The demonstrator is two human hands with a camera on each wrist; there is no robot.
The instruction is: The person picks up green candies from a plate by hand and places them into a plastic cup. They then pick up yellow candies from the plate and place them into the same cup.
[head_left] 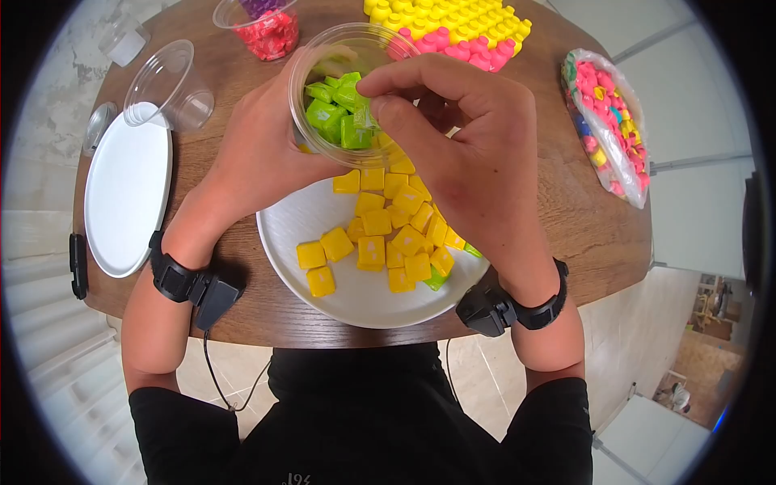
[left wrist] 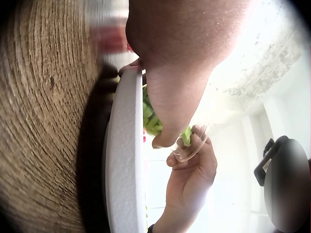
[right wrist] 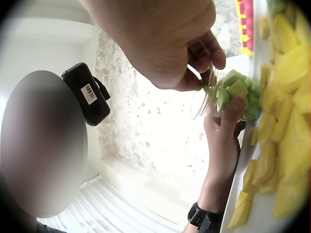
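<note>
My left hand (head_left: 263,137) grips a clear plastic cup (head_left: 368,55) over the far side of a round white plate (head_left: 284,230). Green wrapped candies (head_left: 327,120) fill the lower part of this cup, its mouth tilted toward me. At the rim, my right hand (head_left: 481,133) pinches one green candy (head_left: 365,115) between thumb and forefinger. The right wrist view shows that pinch just inside the cup's mouth. On the plate lie many yellow wrapped candies (head_left: 373,222), with a few green pieces (head_left: 436,280) near its right side, partly hidden by my right forearm.
To the left are a white oval plate (head_left: 121,202) and an empty clear cup (head_left: 182,89) lying tilted by it. Behind stand a cup of red and purple pieces (head_left: 271,36) and rows of yellow and pink bottle-shaped pieces (head_left: 453,24). A bag of colourful pieces (head_left: 610,121) lies right.
</note>
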